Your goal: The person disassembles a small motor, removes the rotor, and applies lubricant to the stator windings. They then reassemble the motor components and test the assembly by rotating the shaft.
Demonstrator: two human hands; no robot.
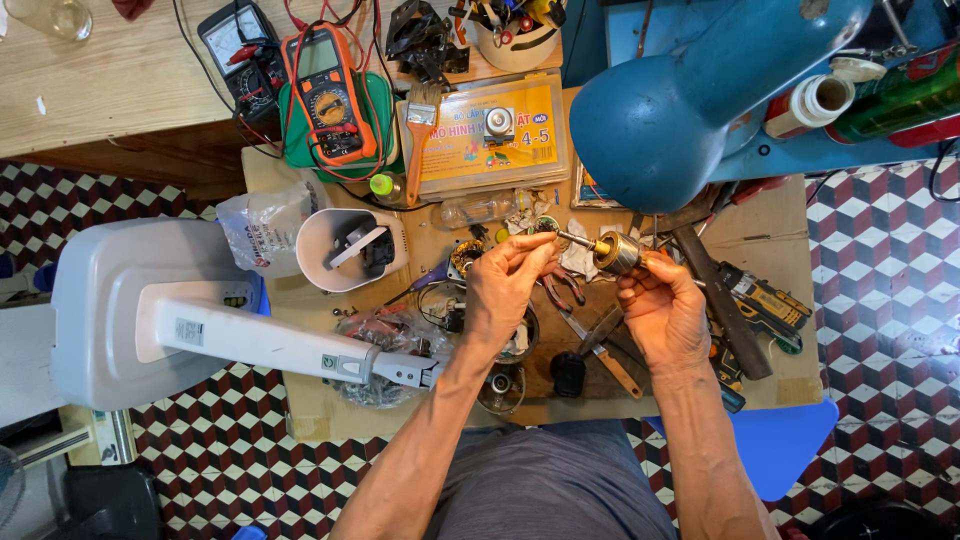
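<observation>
Head view: both hands point(505, 290) point(662, 310) pinch motor rotor point(612, 252) above cluttered table point(775, 215).

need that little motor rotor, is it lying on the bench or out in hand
In hand: the rotor is held above the bench between left hand and right hand.

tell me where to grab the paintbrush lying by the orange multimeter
Judging by its pose, take the paintbrush by its bare wooden handle, the lower end, coming from above. It lies flat, bristles pointing away from the person, the handle clear of the orange multimeter and the plastic case.

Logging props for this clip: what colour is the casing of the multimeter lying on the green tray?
Orange, around a dark face and dial, on the multimeter; seen in the head view.
</observation>
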